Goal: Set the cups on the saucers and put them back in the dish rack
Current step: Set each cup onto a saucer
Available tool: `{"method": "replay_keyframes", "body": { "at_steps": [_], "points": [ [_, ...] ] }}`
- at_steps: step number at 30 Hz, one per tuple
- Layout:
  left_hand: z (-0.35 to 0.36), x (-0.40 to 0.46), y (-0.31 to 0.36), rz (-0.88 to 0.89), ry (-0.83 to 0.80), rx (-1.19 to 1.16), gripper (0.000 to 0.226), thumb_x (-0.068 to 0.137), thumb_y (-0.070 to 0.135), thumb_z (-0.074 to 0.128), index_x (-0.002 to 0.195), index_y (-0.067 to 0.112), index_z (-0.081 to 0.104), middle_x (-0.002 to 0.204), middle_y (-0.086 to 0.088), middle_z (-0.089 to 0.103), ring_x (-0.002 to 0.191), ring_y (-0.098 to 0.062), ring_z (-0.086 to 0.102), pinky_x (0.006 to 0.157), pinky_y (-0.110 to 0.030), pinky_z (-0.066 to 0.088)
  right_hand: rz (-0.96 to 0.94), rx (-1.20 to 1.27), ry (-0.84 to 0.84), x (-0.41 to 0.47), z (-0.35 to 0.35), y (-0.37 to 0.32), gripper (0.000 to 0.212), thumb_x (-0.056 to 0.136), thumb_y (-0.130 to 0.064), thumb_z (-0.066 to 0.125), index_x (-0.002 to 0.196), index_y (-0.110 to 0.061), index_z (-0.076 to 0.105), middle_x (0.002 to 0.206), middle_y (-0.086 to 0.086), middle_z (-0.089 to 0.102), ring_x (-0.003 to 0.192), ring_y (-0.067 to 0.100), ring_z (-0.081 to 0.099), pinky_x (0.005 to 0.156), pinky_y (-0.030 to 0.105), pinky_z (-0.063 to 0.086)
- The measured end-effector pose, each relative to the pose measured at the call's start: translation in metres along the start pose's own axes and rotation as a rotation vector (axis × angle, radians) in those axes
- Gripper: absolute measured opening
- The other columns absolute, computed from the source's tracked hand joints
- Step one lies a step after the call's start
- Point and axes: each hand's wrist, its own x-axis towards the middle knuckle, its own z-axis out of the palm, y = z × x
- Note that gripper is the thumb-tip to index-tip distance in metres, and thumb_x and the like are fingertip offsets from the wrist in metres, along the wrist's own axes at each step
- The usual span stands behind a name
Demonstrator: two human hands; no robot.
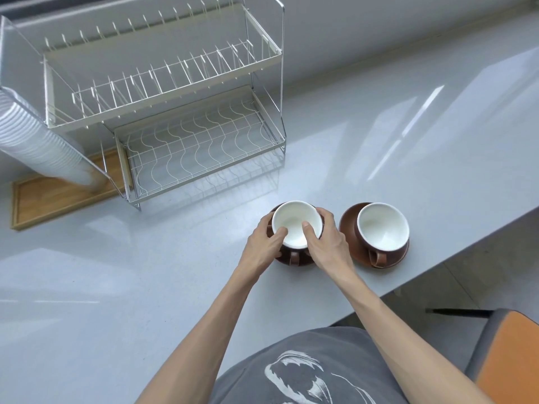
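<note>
- Head view: both hands close around the near cup (294,223); the left hand (267,243) wraps its left wall and the right hand (326,243) its right wall, thumbs hooked over the white rim.
- The near cup sits on, or just above, its brown saucer (294,259); whether it is fully seated is hidden by the hands.
- A second cup (382,228) already rests on its own saucer (348,221) just to the right, apart from the first pair.
- Both sets stand on the grey table (145,287), near its front edge and in front of the dish rack (163,91), whose two tiers look empty.
- Judged step: the seating of the cups is finishing, and the return to the rack has not begun.
- The next move likely calls for lifting a saucer with its cup kept level and carrying it forward and left to the wavy-wire lower tier (201,153).
- Both cups stand upright, mouths up, axes vertical; each handle points toward the person.
- A loose cup could slide on its saucer if the set tilts.
</note>
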Motion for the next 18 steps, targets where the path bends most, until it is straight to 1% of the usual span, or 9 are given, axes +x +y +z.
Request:
{"method": "replay_keyframes", "body": {
  "at_steps": [2,5,7,10,13,15,18],
  "points": [
    [0.0,0.0,-0.001,-0.003,-0.002,0.007,0.053,0.087,0.035,0.054,0.139,0.039,0.047,0.113,0.016,0.061,0.103,-0.014,0.065,0.091,-0.043,0.059,-0.018,-0.002,-0.002,-0.001,0.0,0.001,0.046,0.096,-0.039,0.05,0.14,-0.028,0.039,0.132,-0.001,0.06,0.119,0.027,0.054,0.082,0.024,0.032],
    [0.0,0.0,-0.003,-0.01,-0.003,0.018,0.053,0.086,0.038,0.055,0.138,0.04,0.047,0.11,0.015,0.062,0.097,-0.012,0.066,0.094,-0.045,0.057,-0.033,-0.01,-0.012,-0.003,-0.001,0.003,0.048,0.097,-0.039,0.05,0.141,-0.026,0.038,0.133,0.001,0.059,0.12,0.028,0.054,0.084,0.025,0.034],
    [0.001,-0.001,-0.004,-0.011,-0.002,0.021,0.052,0.086,0.038,0.055,0.137,0.04,0.047,0.109,0.014,0.062,0.097,-0.011,0.066,0.095,-0.045,0.057,-0.036,-0.011,-0.016,-0.004,-0.002,0.005,0.048,0.097,-0.039,0.05,0.142,-0.026,0.038,0.133,0.003,0.06,0.12,0.029,0.054,0.085,0.026,0.035],
    [0.003,-0.004,-0.003,-0.004,-0.005,0.029,0.052,0.086,0.038,0.056,0.137,0.04,0.047,0.11,0.015,0.063,0.102,-0.011,0.065,0.096,-0.045,0.057,-0.041,-0.008,-0.022,-0.006,-0.003,0.006,0.049,0.097,-0.039,0.049,0.142,-0.026,0.037,0.132,0.004,0.06,0.12,0.029,0.054,0.085,0.026,0.035],
    [0.004,-0.006,-0.003,0.003,-0.003,0.043,0.053,0.087,0.036,0.056,0.139,0.038,0.046,0.117,0.014,0.062,0.112,-0.014,0.062,0.1,-0.046,0.053,-0.043,-0.021,-0.035,-0.007,-0.005,0.007,0.049,0.097,-0.04,0.049,0.142,-0.026,0.037,0.132,0.005,0.06,0.12,0.03,0.055,0.085,0.027,0.035],
    [0.004,-0.006,-0.003,0.009,-0.001,0.053,0.053,0.09,0.034,0.056,0.141,0.038,0.045,0.122,0.012,0.062,0.117,-0.017,0.06,0.103,-0.046,0.051,-0.046,-0.033,-0.049,-0.007,-0.007,0.007,0.049,0.097,-0.04,0.049,0.142,-0.027,0.036,0.132,0.005,0.06,0.12,0.031,0.054,0.089,0.031,0.037],
    [0.002,-0.006,-0.004,0.016,0.007,0.085,0.052,0.092,0.033,0.056,0.142,0.035,0.045,0.124,0.007,0.062,0.119,-0.019,0.059,0.104,-0.047,0.05,-0.053,-0.073,-0.068,-0.006,-0.011,0.006,0.049,0.096,-0.041,0.048,0.142,-0.028,0.035,0.13,0.008,0.061,0.12,0.033,0.054,0.095,0.038,0.038]
  ]
}}
